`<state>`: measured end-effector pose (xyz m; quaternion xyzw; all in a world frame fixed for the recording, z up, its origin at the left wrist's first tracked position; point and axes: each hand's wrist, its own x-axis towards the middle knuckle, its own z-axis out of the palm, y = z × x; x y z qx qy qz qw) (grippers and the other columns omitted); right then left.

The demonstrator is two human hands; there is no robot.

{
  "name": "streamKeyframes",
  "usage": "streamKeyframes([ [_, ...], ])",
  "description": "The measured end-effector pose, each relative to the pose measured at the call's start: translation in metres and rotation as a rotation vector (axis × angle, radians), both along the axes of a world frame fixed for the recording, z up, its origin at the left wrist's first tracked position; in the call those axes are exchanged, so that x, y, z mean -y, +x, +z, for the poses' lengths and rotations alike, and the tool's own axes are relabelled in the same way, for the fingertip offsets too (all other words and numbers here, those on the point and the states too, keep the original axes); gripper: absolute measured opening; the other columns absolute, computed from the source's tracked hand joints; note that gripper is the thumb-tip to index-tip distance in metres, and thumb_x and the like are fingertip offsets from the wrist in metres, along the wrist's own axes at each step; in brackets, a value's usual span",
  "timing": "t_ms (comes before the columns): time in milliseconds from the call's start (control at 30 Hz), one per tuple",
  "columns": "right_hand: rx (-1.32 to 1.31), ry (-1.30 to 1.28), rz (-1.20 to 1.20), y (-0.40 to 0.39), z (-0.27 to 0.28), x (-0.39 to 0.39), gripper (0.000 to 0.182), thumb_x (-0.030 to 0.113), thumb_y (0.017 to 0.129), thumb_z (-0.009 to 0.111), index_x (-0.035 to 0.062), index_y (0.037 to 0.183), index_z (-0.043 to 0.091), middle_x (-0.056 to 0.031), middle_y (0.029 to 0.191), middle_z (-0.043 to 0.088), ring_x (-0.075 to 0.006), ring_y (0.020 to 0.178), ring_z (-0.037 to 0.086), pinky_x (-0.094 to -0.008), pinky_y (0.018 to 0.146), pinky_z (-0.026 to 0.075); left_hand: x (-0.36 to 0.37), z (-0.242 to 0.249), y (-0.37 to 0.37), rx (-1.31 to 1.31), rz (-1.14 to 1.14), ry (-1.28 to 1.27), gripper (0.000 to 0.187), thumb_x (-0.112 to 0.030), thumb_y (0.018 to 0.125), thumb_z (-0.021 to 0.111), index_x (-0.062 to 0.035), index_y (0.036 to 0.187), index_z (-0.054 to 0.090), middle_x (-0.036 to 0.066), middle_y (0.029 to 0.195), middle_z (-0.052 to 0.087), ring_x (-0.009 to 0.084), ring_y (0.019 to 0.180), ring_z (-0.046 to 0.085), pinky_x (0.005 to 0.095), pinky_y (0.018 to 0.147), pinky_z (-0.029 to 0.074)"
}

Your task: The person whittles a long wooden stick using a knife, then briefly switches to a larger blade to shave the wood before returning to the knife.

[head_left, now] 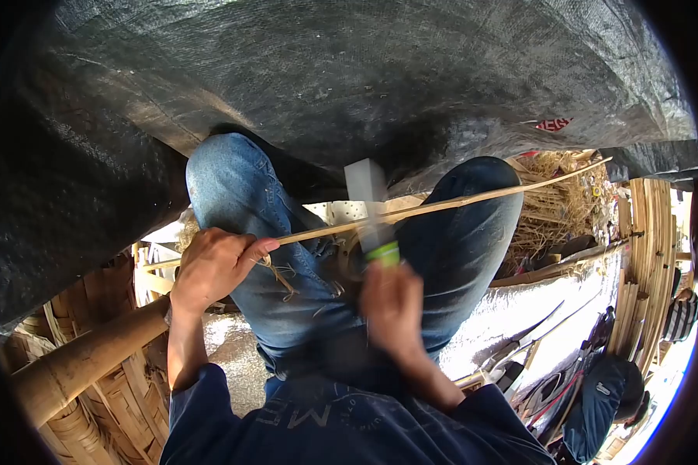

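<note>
The right hand (393, 308) is smeared by motion, so its fingers cannot be told apart, and the knife (371, 209) it grips is blurred too, its edge impossible to make out. Inside the left hand (213, 267) a stretch of the bamboo strip (442, 205) is hidden by the closed fingers. Far right of the right hand, a person in a striped top (681, 318) is cut off by the dark lens rim.

Daylight floods in below and to the right of my knife (372, 209), whose blade and my right hand (393, 310) smear with motion blur. Fisheye bends everything beyond it toward dark vignetted corners.
</note>
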<state>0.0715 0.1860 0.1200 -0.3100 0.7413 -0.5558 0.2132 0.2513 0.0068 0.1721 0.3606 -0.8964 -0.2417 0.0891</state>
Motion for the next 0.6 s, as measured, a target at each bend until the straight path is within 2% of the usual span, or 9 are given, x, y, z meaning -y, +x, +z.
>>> streamKeyframes([
  [67,0.546,-0.13,-0.074,-0.046,0.034,0.01,0.026,0.024,0.101,0.038,0.0089,0.083,0.05,0.0017,0.059,0.045,-0.0018,0.052,0.044,-0.017,0.045,0.035,0.0,0.001,0.001,-0.006,0.006,0.005,0.049,-0.039,0.086,0.062,0.0,0.057,0.06,0.015,0.046,0.051,0.0323,0.042,0.053,0.0397,0.044,0.04],
  [167,-0.152,0.034,-0.072,-0.008,0.013,0.013,0.02,0.02,0.098,0.046,0.0053,0.084,0.049,0.0013,0.062,0.046,-0.006,0.054,0.046,-0.0211,0.046,0.037,0.004,0.005,-0.001,0.101,0.02,0.137,0.037,-0.032,0.087,0.062,0.0015,0.074,0.067,0.019,0.053,0.052,0.0349,0.048,0.054,0.0392,0.048,0.04],
  [233,-0.041,0.131,0.252,-0.001,0.017,0.007,0.019,0.018,0.096,0.05,0.0044,0.083,0.048,-0.0003,0.066,0.05,-0.0078,0.058,0.049,-0.0219,0.049,0.038,0.006,0.007,-0.001,0.148,0.001,0.136,0.036,-0.031,0.088,0.061,0.0018,0.075,0.067,0.019,0.052,0.052,0.0348,0.047,0.053,0.0395,0.047,0.039],
  [300,0.293,-0.141,-0.198,-0.024,0.009,0.011,0.026,0.027,0.1,0.043,0.0093,0.081,0.049,0.0015,0.061,0.046,-0.005,0.048,0.043,-0.0223,0.044,0.035,0.007,0.008,0.0,0.123,-0.012,0.128,0.036,-0.031,0.089,0.061,0.0016,0.076,0.068,0.019,0.052,0.052,0.0347,0.047,0.052,0.0396,0.047,0.039],
  [333,0.492,-0.116,-0.061,-0.06,0.033,0.007,0.028,0.031,0.101,0.039,0.0112,0.083,0.049,0.0027,0.059,0.044,-0.0033,0.045,0.04,-0.0227,0.041,0.034,0.004,0.007,0.0,0.088,-0.013,0.13,0.035,-0.03,0.089,0.06,0.0013,0.076,0.068,0.019,0.052,0.052,0.0345,0.047,0.052,0.0396,0.047,0.039],
  [367,0.561,-0.043,-0.155,-0.058,0.039,0.009,0.018,0.016,0.1,0.041,0.0035,0.093,0.052,0.0023,0.059,0.043,-0.0139,0.058,0.05,-0.0293,0.06,0.046,0.003,0.006,0.0,0.087,-0.011,0.136,0.035,-0.03,0.089,0.06,0.0013,0.076,0.068,0.019,0.052,0.052,0.0345,0.047,0.052,0.0396,0.047,0.039],
  [433,-0.425,-0.054,-0.125,0.006,0.002,0.015,0.019,0.015,0.099,0.042,0.0028,0.09,0.053,0.0017,0.057,0.045,-0.0106,0.053,0.045,-0.0277,0.053,0.043,0.007,0.003,-0.005,0.03,0.02,0.13,0.049,-0.039,0.088,0.06,0.002,0.062,0.065,0.017,0.045,0.049,0.0347,0.041,0.051,0.0404,0.043,0.037],
  [500,-0.304,0.085,0.255,0.006,-0.017,-0.004,0.015,0.02,0.095,0.052,0.0054,0.094,0.055,-0.0002,0.07,0.053,-0.0107,0.053,0.047,-0.0232,0.045,0.033,0.007,0.002,-0.004,0.04,0.02,0.123,0.047,-0.039,0.088,0.059,0.0017,0.066,0.067,0.017,0.046,0.049,0.0345,0.041,0.051,0.0401,0.043,0.037],
  [600,0.316,0.077,-0.135,-0.031,0.004,0.01,0.022,0.014,0.098,0.043,0.001,0.083,0.053,-0.001,0.056,0.041,-0.011,0.056,0.042,-0.029,0.053,0.036,0.002,0.002,-0.003,-0.019,-0.017,0.04,0.05,-0.039,0.089,0.059,0.0029,0.062,0.064,0.019,0.045,0.047,0.035,0.041,0.05,0.0408,0.043,0.037],
])
